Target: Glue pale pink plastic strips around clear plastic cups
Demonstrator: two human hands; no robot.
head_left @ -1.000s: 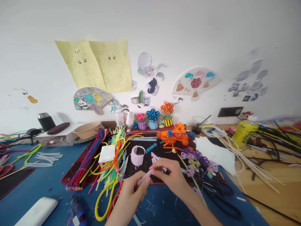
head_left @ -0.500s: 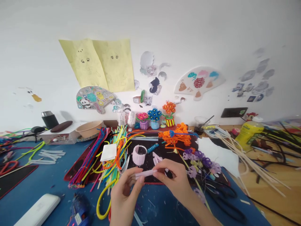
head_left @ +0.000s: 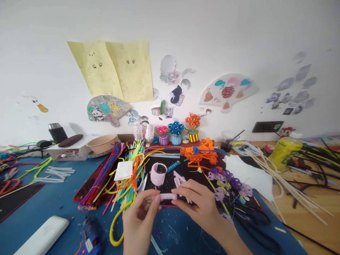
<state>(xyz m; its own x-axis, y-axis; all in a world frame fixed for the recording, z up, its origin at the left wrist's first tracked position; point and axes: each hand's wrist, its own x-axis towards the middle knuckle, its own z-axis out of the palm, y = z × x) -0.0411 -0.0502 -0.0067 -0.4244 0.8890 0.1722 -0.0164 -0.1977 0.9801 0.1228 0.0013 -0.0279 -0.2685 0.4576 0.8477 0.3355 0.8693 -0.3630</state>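
A short pale pink pipe cleaner [head_left: 166, 196] is stretched level between my two hands. My left hand [head_left: 140, 216] pinches its left end between thumb and fingers. At the other end, my right hand [head_left: 198, 202] grips it with thumb and forefinger. Just beyond them stands a small clear cup [head_left: 158, 174], its side partly covered by upright pale pink strips. More cut pale pink pieces [head_left: 179, 178] lie on the dark mat, partly hidden behind my right hand.
Bundles of coloured pipe cleaners [head_left: 132, 170] lie left of the cup, with a white paper square [head_left: 123, 170] on top. Purple flowers [head_left: 233, 182] and black-handled scissors [head_left: 255, 226] are on the right. A blue glue gun [head_left: 90, 235] rests front left. Potted pipe-cleaner flowers [head_left: 176, 134] line the back.
The pink piece has gone from slightly slanted to level, and more of it shows between my fingers. My right fingers have shifted slightly on its end. The view has moved a little.
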